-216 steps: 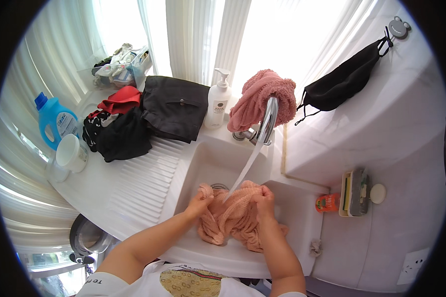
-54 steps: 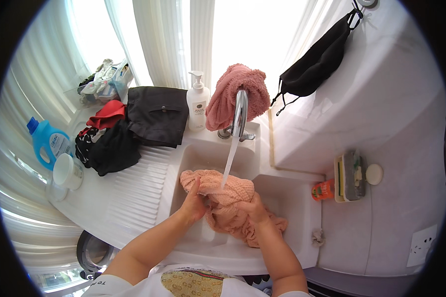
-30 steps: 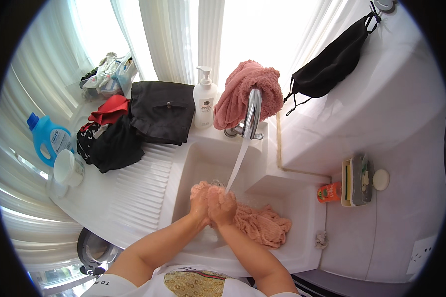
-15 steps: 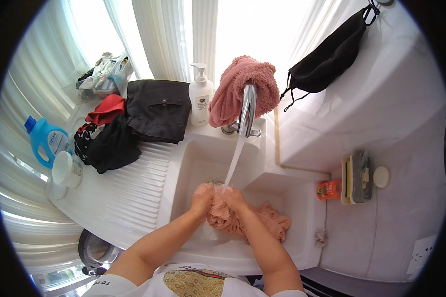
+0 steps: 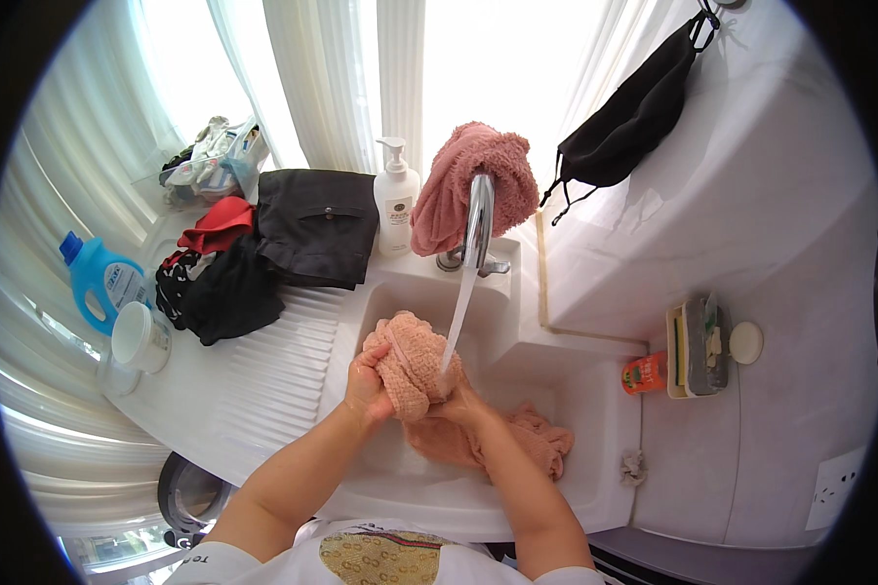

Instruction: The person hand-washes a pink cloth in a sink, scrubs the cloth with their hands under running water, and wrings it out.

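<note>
A wet, peach-coloured towel [image 5: 410, 363] is bunched up between my hands over the white sink [image 5: 595, 487]. My left hand [image 5: 366, 382] grips its left side, thumb on top. My right hand [image 5: 460, 400] is closed round the right side, its fingers partly hidden by the cloth. The towel's other end trails down to the right and lies in the basin. A stream of water [image 5: 459, 317] runs from the chrome faucet [image 5: 479, 219] onto the bunched part near my right hand.
A dusty-pink cloth [image 5: 449, 195] drapes behind the faucet, beside a white pump bottle [image 5: 396, 210]. Dark clothes [image 5: 229, 297] lie by the ribbed washboard [image 5: 263, 366]. Farther left stand a blue detergent bottle [image 5: 102, 278] and a white tub [image 5: 140, 336]. A black face mask [image 5: 624, 132] hangs at right.
My hands have lifted the bunched towel from lower in the sink and turned it. My left hand has moved left, spreading the bundle; water still runs.
</note>
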A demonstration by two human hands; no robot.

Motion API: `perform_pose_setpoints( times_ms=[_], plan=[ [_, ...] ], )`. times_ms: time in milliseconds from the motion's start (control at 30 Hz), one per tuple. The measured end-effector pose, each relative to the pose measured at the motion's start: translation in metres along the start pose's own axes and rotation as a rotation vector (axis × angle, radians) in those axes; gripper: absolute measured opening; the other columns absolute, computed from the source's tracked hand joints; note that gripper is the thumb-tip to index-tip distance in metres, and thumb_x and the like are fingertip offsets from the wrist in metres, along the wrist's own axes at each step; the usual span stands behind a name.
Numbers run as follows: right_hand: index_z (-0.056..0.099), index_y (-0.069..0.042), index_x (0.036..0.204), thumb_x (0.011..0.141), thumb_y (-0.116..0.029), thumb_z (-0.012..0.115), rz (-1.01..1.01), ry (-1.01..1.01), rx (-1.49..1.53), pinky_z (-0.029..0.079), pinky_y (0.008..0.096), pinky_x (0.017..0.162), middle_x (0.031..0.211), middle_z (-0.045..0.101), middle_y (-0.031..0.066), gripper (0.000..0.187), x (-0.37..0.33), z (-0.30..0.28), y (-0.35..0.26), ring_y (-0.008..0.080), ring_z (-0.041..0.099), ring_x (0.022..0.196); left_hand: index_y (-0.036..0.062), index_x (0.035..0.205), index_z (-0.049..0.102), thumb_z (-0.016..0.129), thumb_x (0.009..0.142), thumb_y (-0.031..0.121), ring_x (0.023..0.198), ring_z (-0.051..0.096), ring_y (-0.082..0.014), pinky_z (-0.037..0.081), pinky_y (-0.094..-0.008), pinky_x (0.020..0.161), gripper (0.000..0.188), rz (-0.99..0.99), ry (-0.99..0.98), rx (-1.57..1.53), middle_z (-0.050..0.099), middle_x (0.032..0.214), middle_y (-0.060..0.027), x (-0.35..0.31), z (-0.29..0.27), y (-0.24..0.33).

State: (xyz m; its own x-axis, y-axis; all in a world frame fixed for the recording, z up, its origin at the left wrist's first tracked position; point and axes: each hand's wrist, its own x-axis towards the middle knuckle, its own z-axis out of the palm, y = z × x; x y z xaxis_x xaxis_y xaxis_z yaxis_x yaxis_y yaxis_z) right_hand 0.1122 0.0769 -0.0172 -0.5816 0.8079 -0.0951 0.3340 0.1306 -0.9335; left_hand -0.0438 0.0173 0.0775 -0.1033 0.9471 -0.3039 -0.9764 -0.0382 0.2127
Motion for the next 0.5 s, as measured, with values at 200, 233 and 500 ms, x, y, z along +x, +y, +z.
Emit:
perform_pose_setpoints(
  times_ms=[200,233,500],
  plan=[
    [0.057,0.004,0.114,0.063,0.001,0.077,0.208,-0.086,0.553,0.049,0.0324,0.089,0.105,0.064,0.0076,0.055,-0.013,-0.030,0.006,0.0151,0.060,0.097,-0.0036,0.123,0.046,0.047,0.087,0.012,0.114,0.054,-0.0360,0.043,-0.0519,0.100,0.039,-0.272,0.227,0.279,0.054,0.123,-0.0204,-0.001,-0.048,-0.001],
    [0.057,0.004,0.114,0.062,0.002,0.077,0.249,-0.095,0.621,0.049,0.0322,0.088,0.102,0.065,0.0070,0.056,-0.016,-0.036,0.003,0.0142,0.061,0.095,-0.0041,0.121,0.047,0.047,0.088,0.011,0.112,0.055,-0.0357,0.045,-0.0515,0.098,0.037,-0.322,0.283,0.385,0.054,0.122,-0.0207,0.000,-0.058,-0.002],
    [0.058,0.003,0.112,0.063,0.008,0.063,-0.015,-0.228,0.622,0.047,0.0294,0.088,0.104,0.063,0.0067,0.050,-0.042,-0.051,-0.088,0.0135,0.060,0.097,0.0007,0.123,0.050,0.052,0.089,0.044,0.116,0.054,-0.0349,0.042,-0.0510,0.100,0.056,-0.431,0.363,0.125,0.054,0.127,-0.0196,-0.006,-0.054,-0.012]
  ],
)
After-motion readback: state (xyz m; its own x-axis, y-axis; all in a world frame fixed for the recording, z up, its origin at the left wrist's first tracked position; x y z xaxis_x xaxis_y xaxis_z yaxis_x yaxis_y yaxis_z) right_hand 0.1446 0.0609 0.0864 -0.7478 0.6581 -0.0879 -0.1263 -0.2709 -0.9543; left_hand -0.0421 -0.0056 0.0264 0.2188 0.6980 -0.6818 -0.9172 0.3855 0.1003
